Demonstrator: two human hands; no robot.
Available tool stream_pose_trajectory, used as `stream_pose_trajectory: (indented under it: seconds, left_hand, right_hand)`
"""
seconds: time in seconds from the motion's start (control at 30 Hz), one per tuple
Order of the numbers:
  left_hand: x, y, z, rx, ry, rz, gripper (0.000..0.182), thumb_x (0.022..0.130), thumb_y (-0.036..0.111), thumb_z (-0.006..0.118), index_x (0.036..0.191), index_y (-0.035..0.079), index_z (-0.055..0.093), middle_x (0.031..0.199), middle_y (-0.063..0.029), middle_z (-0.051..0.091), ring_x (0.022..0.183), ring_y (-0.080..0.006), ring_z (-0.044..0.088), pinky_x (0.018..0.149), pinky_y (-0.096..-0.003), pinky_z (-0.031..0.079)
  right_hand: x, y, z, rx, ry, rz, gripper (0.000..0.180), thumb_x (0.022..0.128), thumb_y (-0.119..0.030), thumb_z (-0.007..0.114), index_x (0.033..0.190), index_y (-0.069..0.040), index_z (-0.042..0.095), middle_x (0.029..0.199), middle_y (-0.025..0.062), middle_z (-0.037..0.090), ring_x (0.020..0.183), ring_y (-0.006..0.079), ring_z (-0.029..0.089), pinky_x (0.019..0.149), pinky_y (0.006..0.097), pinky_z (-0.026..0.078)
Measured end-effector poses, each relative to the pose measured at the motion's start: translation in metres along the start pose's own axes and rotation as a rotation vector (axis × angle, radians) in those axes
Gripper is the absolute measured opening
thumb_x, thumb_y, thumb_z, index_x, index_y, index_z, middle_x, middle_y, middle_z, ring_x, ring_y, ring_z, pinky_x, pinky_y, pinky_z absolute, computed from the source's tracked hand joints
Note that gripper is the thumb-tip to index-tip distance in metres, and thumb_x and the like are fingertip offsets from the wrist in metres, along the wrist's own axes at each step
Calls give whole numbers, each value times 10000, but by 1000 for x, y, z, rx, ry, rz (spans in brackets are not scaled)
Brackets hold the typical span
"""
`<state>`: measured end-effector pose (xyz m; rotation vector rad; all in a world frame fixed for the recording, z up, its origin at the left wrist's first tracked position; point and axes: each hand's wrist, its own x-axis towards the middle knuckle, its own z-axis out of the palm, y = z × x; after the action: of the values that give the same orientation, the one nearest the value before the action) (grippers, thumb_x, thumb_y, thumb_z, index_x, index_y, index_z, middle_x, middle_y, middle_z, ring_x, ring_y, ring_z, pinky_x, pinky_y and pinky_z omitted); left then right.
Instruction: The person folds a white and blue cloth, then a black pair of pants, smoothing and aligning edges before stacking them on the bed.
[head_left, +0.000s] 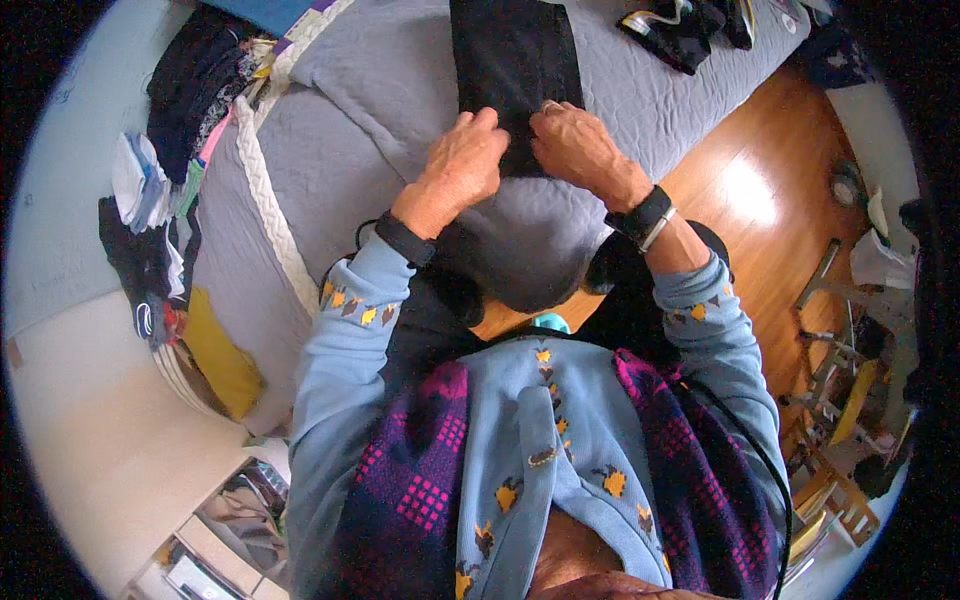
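A black cloth garment lies lengthwise on the grey quilted bedspread, running away from me. My left hand has its fingers curled closed on the garment's near left edge. At the near right edge, my right hand pinches the same cloth, a ring showing on one finger. Both hands are close together with a short stretch of black fabric between them. Which part of the garment they hold cannot be told. Each wrist wears a black band.
Piled clothes line the bed's left side, beside a cream braided border. Black items with light trim lie at the bed's far right. Wooden floor shows on the right, with a metal-framed rack and household things beyond.
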<state>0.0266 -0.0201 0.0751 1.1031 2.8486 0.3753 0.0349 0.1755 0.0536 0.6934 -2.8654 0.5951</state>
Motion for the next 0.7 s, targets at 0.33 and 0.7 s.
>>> stream_pose_trajectory:
  seconds: [0.33,0.7]
  left_hand:
    - [-5,20,5,169,7,-74,253,774,68,582,1008,-7,639,1090,-165,530,1009,-327,526,769,-434,516]
    - [-7,23,14,96,99,-73,187,764,185,574,797,59,709,1041,-114,574,977,-314,505,661,-418,485]
  right_hand:
    - [59,-2,0,77,136,-328,241,774,-155,623,985,-45,661,1100,140,619,1019,318,591,833,413,497]
    - [143,43,2,-524,-320,-295,588,977,-355,483,1486,-129,294,1543,90,289,1434,270,242,1115,595,179]
